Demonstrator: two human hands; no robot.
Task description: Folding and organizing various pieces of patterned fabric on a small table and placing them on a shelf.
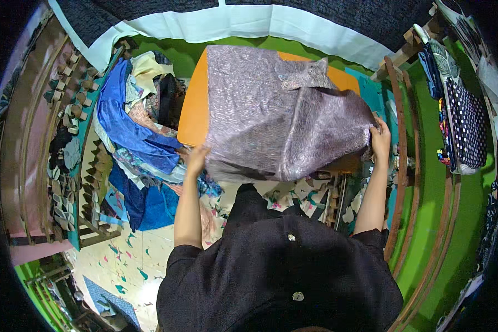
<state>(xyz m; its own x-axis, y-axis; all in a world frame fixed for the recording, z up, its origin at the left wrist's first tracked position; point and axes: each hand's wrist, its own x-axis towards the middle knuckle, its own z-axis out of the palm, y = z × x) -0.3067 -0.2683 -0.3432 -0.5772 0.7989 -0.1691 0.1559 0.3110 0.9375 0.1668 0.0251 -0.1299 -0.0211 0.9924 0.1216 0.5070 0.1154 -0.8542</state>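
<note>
A shiny greyish-purple piece of fabric (249, 94) lies over an orange tabletop (193, 113) in front of me. Its right part is lifted and folded, with a darker underside near the right end. My right hand (380, 141) is closed on the fabric's right edge, thumb toward the cloth. At the near left corner, my left hand (196, 159) has its fingers closed on the fabric's edge; the fingertips are somewhat blurred. A smaller patterned piece of the same colour (307, 74) lies on top near the far right side.
Left of the table hangs a heap of cloths, among them a shiny blue one (119, 105). A wooden rack with pegs (91, 182) stands further left. To the right are wooden rails (401, 166) and a folded polka-dot cloth (467, 124). Fabric scraps (130, 240) litter the floor.
</note>
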